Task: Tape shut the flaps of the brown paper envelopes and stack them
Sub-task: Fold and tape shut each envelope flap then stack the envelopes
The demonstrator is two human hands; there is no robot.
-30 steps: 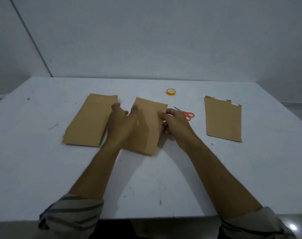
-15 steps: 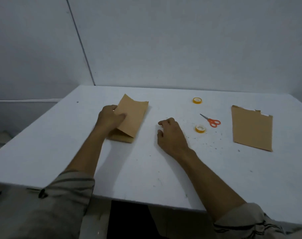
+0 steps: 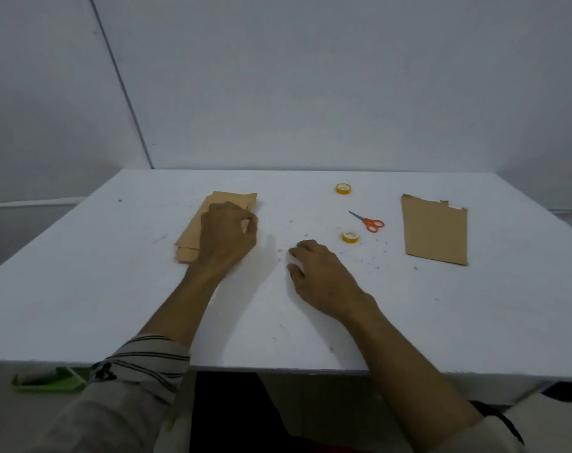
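Desk, white and speckled with small dark marks, is seen from above the person's own forearms, with a plain grey wall behind it. A stack of brown paper envelopes is laid flat toward 11 o'clock from the desk's middle, its layers slightly fanned at the near left corner. The left hand is rested on the right half of this stack, knuckles up, its fingers curled inward and the thumb drawn close to the fingertips at the stack's right edge. Whether the top envelope is pinched there or merely touched cannot be told. The right hand is laid palm down on bare desk near the middle, at about 4 o'clock from the left hand, with its fingers relaxed and loosely spread and nothing held in it. A single brown envelope is placed well apart at 2 o'clock, flat, with a ragged far edge and a pale strip at its far right corner. Between this envelope and the hands, orange-handled scissors are laid at 1 o'clock with the blades pointed away to the left. A near tape roll is set just beside the scissors' handles, and a far tape roll is set farther off at 12 o'clock. A striped sleeve is pushed up on the left forearm, and a green object is partly seen below the desk's near left edge.
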